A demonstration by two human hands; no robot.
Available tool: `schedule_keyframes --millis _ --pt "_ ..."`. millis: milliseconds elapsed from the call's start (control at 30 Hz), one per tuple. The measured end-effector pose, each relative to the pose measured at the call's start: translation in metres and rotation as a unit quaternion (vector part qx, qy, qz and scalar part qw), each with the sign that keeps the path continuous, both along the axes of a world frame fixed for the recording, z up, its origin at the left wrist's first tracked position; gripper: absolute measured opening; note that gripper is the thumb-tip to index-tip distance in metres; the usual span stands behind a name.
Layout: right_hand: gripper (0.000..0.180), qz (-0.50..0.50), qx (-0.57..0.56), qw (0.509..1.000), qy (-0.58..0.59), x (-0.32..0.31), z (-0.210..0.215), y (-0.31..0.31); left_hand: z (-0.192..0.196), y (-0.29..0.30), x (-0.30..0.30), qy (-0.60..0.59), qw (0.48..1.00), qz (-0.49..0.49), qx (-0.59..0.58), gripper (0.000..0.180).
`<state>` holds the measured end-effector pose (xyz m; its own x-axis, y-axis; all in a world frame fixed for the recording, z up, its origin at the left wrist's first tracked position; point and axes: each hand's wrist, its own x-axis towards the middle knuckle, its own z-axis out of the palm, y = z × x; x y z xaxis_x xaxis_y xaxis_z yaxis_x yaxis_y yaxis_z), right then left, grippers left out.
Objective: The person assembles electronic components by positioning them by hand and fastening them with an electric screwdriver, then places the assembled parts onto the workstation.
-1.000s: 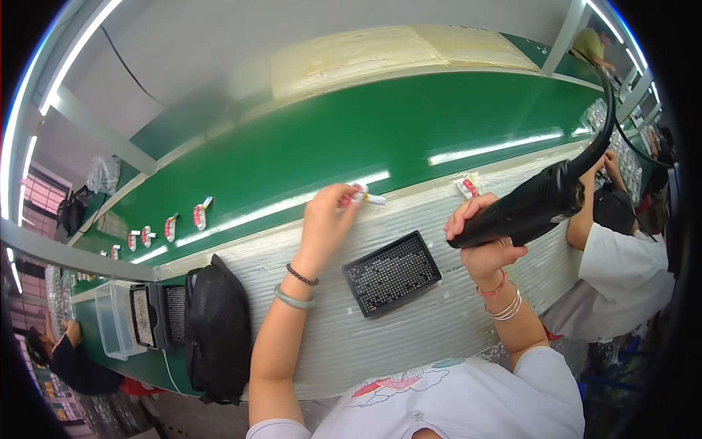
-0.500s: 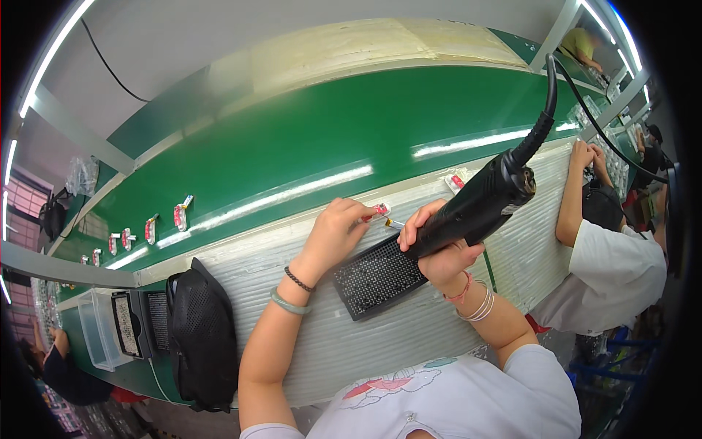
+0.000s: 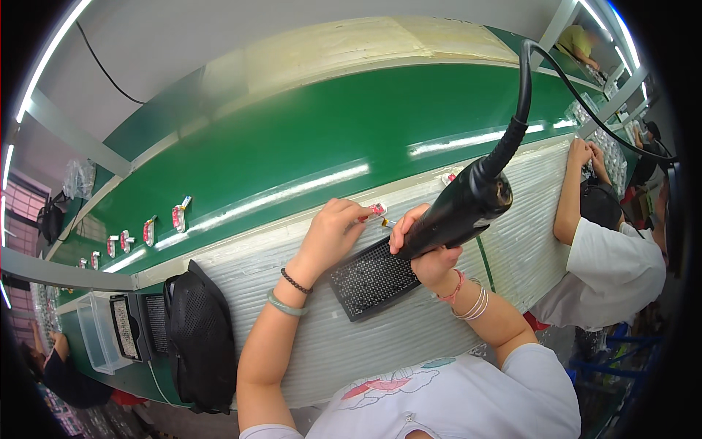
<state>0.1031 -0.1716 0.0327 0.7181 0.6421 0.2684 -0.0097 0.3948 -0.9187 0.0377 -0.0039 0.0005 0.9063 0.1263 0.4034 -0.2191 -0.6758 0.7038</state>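
Note:
My right hand [image 3: 433, 262] is wrapped round a thick black corded electric screwdriver [image 3: 457, 214], tilted so its cord end rises to the upper right. A thin metal tip [image 3: 389, 222] shows between my hands. With fingertips pinched, my left hand [image 3: 330, 233] grips a small red and white plastic piece [image 3: 376, 209] at the far edge of the ribbed mat; the tip points toward it. Whether they touch I cannot make out. Just below both hands lies a black tray [image 3: 352, 310] filled with rows of tiny shiny pieces, partly covered by my right hand.
Several red and white pieces [image 3: 179, 216] stand along the green bench [image 3: 292, 132]; another [image 3: 448, 178] lies behind the screwdriver. A black bag [image 3: 201, 336] sits left, beside a screw feeder-like box [image 3: 126, 327] and a clear bin [image 3: 99, 336]. A co-worker's arm [image 3: 569, 197] is at right.
The electric screwdriver and my right hand have shifted slightly left and down, its cord swinging left too. My left hand keeps its pinch on the red and white piece, almost unmoved.

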Motion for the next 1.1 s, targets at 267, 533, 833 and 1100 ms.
schedule_keyframes --millis 267,533,833,1100 --pt "0.096 0.005 0.032 0.999 -0.024 0.015 0.016 0.004 -0.004 0.0 0.001 0.002 1.0 0.002 0.014 0.025" --pt "0.094 -0.029 0.064 0.996 -0.051 0.05 0.02 0.042 0.0 -0.001 0.002 -0.012 1.0 -0.008 0.023 0.026" --pt "0.089 -0.034 0.072 0.995 -0.056 0.051 -0.001 0.052 0.0 -0.001 0.0 -0.01 1.0 -0.007 0.021 0.026" --pt "0.088 -0.017 0.026 0.999 -0.037 0.048 0.002 0.052 0.003 -0.001 0.0 0.002 1.0 -0.006 0.023 0.026"
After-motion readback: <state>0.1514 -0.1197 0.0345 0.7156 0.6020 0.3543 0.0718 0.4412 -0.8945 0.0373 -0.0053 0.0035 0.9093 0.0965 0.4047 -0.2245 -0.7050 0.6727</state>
